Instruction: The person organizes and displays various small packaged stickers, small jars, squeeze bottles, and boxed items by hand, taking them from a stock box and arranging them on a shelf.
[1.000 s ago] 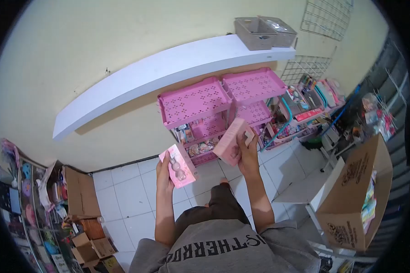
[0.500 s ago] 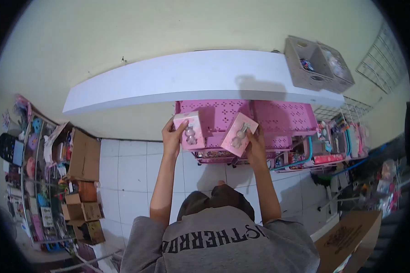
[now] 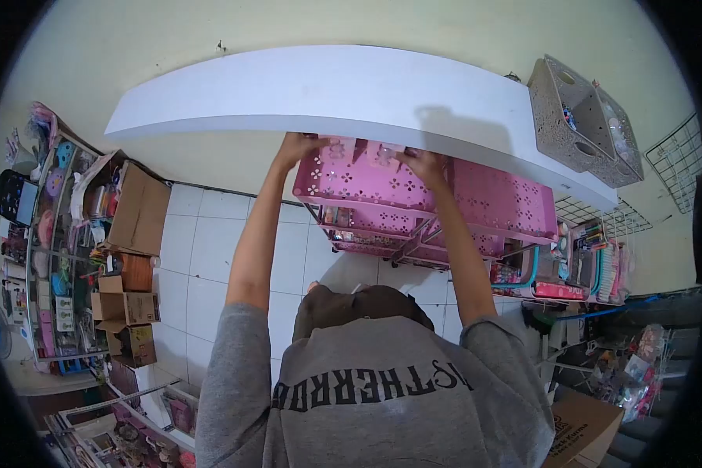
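Note:
My left hand (image 3: 298, 147) reaches to the back of a pink perforated tray (image 3: 366, 187), its fingers closed at the side of a small pink box (image 3: 337, 148). My right hand (image 3: 424, 166) has its fingers on a second pink box (image 3: 383, 154) close by. Both boxes stand inside the tray near its back, side by side with a gap between them. The white shelf edge overhead partly covers the fingertips and the tops of the boxes.
A long white shelf (image 3: 320, 82) runs above the tray and carries a grey basket (image 3: 558, 129). To the right of the first tray is another pink tray (image 3: 503, 203). Goods racks (image 3: 51, 226) and cardboard boxes (image 3: 129, 304) line the left; a carton (image 3: 581, 429) sits at lower right.
Both hands have moved forward from in front of the trays, carrying the two pink boxes into the left tray beneath the shelf. The camera view has shifted as well.

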